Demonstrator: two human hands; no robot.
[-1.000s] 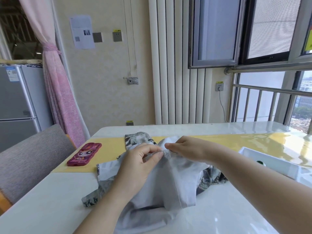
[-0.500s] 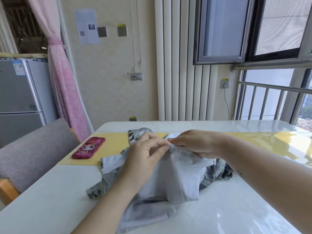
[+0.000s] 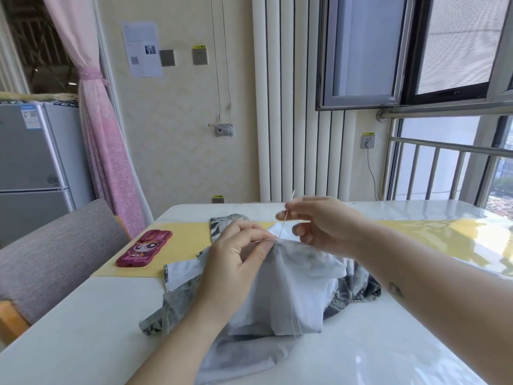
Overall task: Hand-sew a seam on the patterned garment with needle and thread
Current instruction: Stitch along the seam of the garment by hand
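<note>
1. Both my hands are working at the top fold of the patterned garment, which is lying bunched on the white table.
2. A moment ago my right hand was pressing on the fold beside my left hand. Now it is rising above the garment, pinching the needle between thumb and forefinger, with the other fingers loosely spread.
3. The thread is running taut from the needle down into the fold, so I am judging that one stitch is through and I am drawing it tight.
4. My left hand is gripping the fold, fingers and thumb curled on the cloth where the thread is entering.
5. The cloth is looking thin and soft. It is pale grey on the inside face, a dark zigzag print is showing at the edges, and it is falling in loose wrinkles.
6. The needle is looking slim, straight and shiny, and the thread is pale and very fine.
7. Left of the garment a pink phone case is lying.
</note>
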